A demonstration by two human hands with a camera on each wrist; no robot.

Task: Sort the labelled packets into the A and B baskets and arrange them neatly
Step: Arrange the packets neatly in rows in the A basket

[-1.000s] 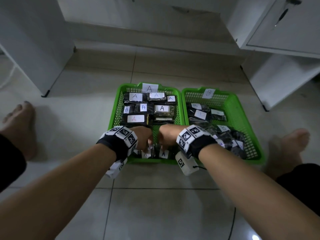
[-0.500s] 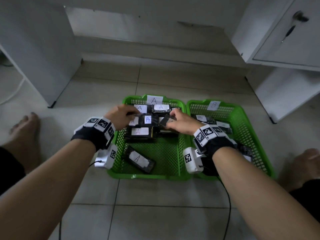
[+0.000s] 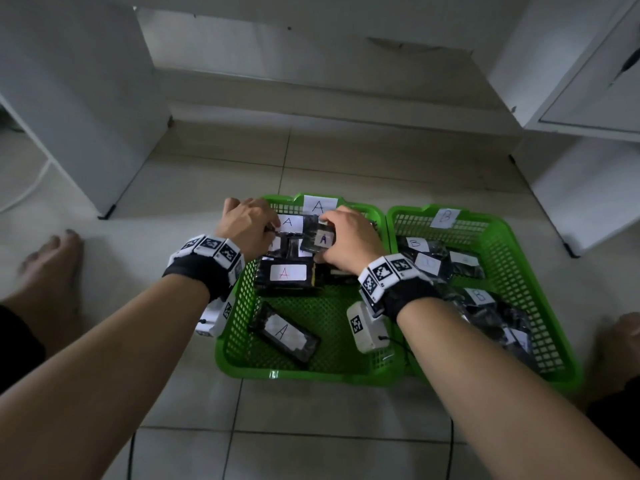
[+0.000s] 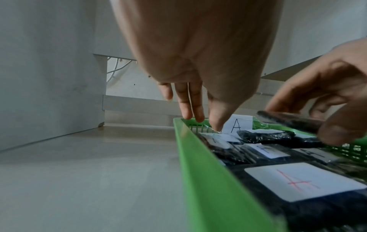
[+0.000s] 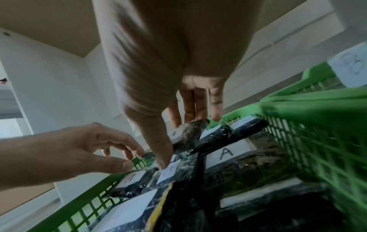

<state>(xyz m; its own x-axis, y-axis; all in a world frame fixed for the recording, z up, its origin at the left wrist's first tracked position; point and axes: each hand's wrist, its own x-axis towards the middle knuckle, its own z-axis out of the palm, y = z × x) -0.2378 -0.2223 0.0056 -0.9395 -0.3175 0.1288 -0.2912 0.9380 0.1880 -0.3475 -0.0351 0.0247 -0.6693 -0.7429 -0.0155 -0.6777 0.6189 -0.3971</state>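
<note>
Two green baskets stand side by side on the floor: the A basket on the left and the B basket on the right. Black packets with A labels lie in rows at the A basket's far end. My right hand grips one small A packet, tilted, just above those rows; the same held packet shows in both wrist views. My left hand reaches into the far left corner, its thumb touching a packet there. One A packet lies askew alone near the front. B packets lie loosely in the B basket.
White cabinets stand at the left and the right of the tiled floor. A bare foot rests left of the baskets and another right of them. Cables trail from the wrist cameras along the floor.
Both hands moved from the A basket's near end to its far end. The right hand carried a small A packet there; the left went to the far left corner.
</note>
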